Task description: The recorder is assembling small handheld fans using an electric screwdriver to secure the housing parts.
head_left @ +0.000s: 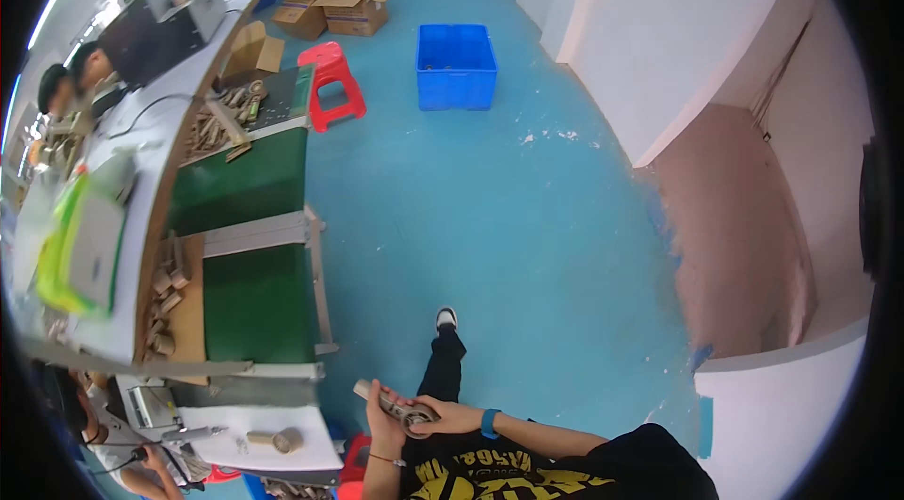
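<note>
Low in the view, in front of my black shirt, I hold a beige-grey part (411, 416) with a round, ring-shaped head and a straight handle. My left hand (383, 427) is closed around its handle, whose end sticks out past the fingers. At the round head, my right hand (450, 415) grips from the other side, a blue band on its wrist. A similar part (278, 441) lies on the white worktop (226, 448) to my left. What exactly the held part is, I cannot tell.
Green conveyor belts (256, 302) run along my left, with beige parts (221, 123) heaped farther up. A red stool (331, 84), a blue crate (457, 76) and cardboard boxes (353, 8) stand ahead on the blue floor (490, 217). White walls (678, 20) rise at right. Co-workers sit at left.
</note>
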